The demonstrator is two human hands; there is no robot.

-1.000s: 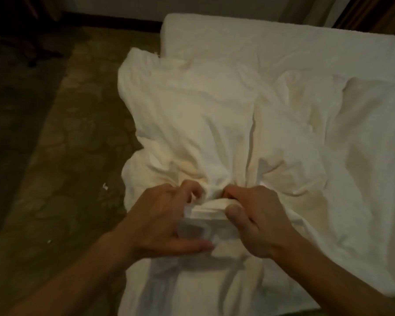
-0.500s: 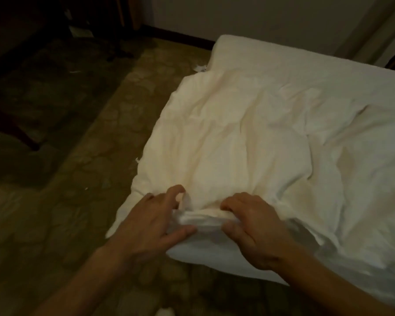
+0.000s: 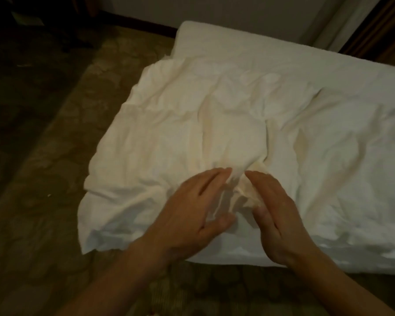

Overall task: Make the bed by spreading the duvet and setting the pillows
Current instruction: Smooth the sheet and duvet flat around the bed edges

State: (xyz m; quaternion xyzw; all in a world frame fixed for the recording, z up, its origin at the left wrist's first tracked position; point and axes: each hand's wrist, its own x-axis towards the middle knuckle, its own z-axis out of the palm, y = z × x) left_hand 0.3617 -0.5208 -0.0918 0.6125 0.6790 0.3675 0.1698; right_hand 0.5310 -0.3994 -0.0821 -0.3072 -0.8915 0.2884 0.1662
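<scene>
Duvet [image 3: 214,133] lies crumpled over the near part of the bed, covering the middle of the view, and its near left corner hangs past the mattress [image 3: 260,49] edge toward 7 o'clock, above the patterned floor [image 3: 43,201]. Bare mattress shows beyond it toward 12 o'clock, so the far end is not yet covered, and no pillows are in view. Left hand [image 3: 192,208] and right hand [image 3: 276,213] are side by side at 6 o'clock, both with fingers extended and relaxed, lying against a small raised fold of fabric between them; neither hand seems to be pinching it. Judging from the many soft wrinkles, the cloth is light, thin and very pliable, so it will bunch instead of sliding as one sheet, and it is not fragile. A pull from the middle would only gather more folds. I think it is better to take hold at the near edge, one hand toward each corner, with the fabric well gathered in each fist, then lift and shake it toward 12 o'clock.
</scene>
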